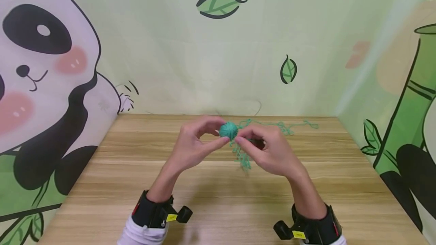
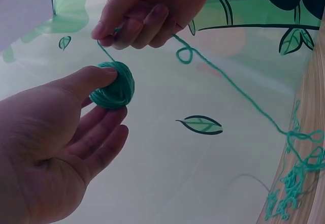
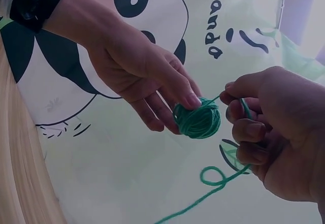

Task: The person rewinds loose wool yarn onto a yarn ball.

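Note:
A small ball of teal yarn (image 1: 228, 130) is held up over the table by my left hand (image 1: 195, 144), pinched between thumb and fingers. Just right of it, my right hand (image 1: 269, 146) pinches the yarn strand between thumb and forefinger, its other fingers curled. In the left wrist view a short length of strand runs taut from the ball (image 2: 116, 88) to the right fingertips. Beyond the right hand, the strand (image 2: 233, 84) makes a small loop and trails down to loose yarn (image 2: 292, 183) on the table. The right wrist view shows the left thumb pressing on the wound ball (image 3: 197, 118).
Loose, tangled yarn (image 1: 282, 127) lies along the back of the wooden table (image 1: 218, 207), its tail stretching right. A printed cloth backdrop (image 1: 163, 48) with pandas and leaves rises behind the table and at both sides. Each wrist wears a black camera strap (image 1: 153, 211).

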`<state>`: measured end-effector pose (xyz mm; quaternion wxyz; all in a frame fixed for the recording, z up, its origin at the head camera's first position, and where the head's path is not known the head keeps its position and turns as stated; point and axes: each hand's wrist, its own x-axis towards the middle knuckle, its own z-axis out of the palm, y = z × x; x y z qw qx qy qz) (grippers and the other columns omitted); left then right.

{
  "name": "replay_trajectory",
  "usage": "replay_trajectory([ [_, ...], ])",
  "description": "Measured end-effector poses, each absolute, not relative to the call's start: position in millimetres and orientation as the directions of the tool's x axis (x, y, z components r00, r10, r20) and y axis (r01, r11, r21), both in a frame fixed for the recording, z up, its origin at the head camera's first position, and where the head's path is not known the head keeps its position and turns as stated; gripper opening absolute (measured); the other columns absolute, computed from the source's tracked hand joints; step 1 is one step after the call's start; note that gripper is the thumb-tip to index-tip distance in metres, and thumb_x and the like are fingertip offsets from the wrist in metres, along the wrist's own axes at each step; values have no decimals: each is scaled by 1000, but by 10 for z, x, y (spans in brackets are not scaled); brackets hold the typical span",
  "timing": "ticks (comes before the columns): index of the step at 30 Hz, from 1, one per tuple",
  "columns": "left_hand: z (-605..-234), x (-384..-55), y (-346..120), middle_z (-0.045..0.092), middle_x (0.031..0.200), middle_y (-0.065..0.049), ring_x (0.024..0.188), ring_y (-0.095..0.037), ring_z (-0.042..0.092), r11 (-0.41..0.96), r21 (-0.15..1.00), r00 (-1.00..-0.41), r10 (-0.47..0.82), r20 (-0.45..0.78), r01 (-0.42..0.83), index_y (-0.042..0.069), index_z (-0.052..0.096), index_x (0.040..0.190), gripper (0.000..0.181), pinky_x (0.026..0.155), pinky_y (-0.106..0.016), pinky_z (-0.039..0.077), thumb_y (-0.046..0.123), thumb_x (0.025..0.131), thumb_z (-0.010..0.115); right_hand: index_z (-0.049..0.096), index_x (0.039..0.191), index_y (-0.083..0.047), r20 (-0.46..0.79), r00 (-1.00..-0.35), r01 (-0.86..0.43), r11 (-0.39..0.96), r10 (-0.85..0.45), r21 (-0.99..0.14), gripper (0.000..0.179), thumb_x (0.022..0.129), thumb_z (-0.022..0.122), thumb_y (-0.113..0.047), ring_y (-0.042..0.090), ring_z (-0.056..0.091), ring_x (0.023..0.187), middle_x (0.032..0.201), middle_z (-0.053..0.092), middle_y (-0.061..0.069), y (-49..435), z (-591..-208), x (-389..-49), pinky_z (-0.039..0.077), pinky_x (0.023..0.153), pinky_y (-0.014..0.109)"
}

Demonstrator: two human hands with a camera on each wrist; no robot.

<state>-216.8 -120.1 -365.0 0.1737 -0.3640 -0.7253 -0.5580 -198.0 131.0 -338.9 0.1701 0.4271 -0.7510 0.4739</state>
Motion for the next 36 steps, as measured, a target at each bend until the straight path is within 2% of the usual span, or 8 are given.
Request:
replay_trajectory([
  [6, -3652, -2162, -1189, 84, 122, -13, 106, -17, 81, 116, 693, -677, 378, 631, 711, 4, 78, 130, 37, 95, -38, 71, -1, 95, 89, 78, 99, 2, 731, -546, -820, 79, -411, -568, 6, 105, 75, 3, 8, 39, 53, 71, 64, 2, 1315, -3370, -1969, 32, 45, 21],
  [9, -3659, -2160, -1183, 84, 122, -13, 105, -18, 81, 129, 694, -677, 401, 617, 709, 4, 79, 129, 35, 95, -41, 71, 1, 95, 90, 75, 98, 8, 758, -540, -824, 44, -366, -565, 12, 106, 75, 0, 8, 40, 52, 72, 67, 4, 1323, -3365, -1959, 32, 44, 21],
  [15, -3660, -2138, -1183, 84, 123, -11, 108, -18, 81, 146, 698, -671, 467, 576, 701, 5, 80, 127, 35, 97, -37, 71, 4, 94, 92, 77, 98, 8, 788, -532, -836, 47, -310, -546, 4, 102, 75, 8, 7, 42, 52, 69, 68, 4, 1340, -3360, -1974, 31, 43, 22],
  [18, -3664, -2126, -1191, 83, 123, -11, 108, -18, 79, 120, 713, -661, 505, 555, 690, 4, 80, 127, 36, 98, -39, 70, 2, 93, 92, 77, 99, 7, 791, -537, -838, 73, -293, -541, 4, 100, 75, 9, 6, 41, 53, 67, 65, 5, 1342, -3366, -2000, 31, 43, 24],
  [23, -3648, -2094, -1208, 82, 125, -12, 110, -19, 77, 66, 732, -631, 564, 533, 678, 5, 79, 128, 37, 99, -42, 69, 0, 93, 91, 78, 100, 8, 777, -562, -823, 99, -283, -560, 8, 104, 76, 2, 7, 39, 53, 66, 63, 3, 1334, -3411, -2080, 31, 45, 27],
  [27, -3633, -2068, -1225, 81, 127, -14, 110, -17, 76, 41, 734, -616, 578, 536, 678, 5, 78, 129, 40, 99, -37, 68, -3, 92, 90, 78, 100, 9, 761, -578, -810, 96, -294, -578, 13, 106, 77, -3, 8, 36, 52, 65, 63, 2, 1319, -3468, -2156, 31, 47, 27],
  [33, -3610, -2034, -1237, 80, 127, -20, 108, -15, 76, -19, 752, -614, 564, 553, 659, 1, 77, 130, 42, 99, -37, 68, -10, 91, 88, 81, 102, 2, 700, -633, -766, 131, -331, -630, 5, 105, 76, 2, 7, 41, 54, 68, 64, 5, 1287, -3530, -2210, 34, 49, 22],
  [36, -3603, -2028, -1233, 79, 127, -23, 107, -14, 77, -57, 761, -614, 552, 564, 647, -2, 75, 131, 43, 100, -36, 68, -12, 91, 87, 82, 103, -1, 653, -667, -732, 155, -359, -663, 11, 105, 74, 6, 4, 46, 57, 71, 66, 6, 1261, -3539, -2203, 39, 52, 19],
])
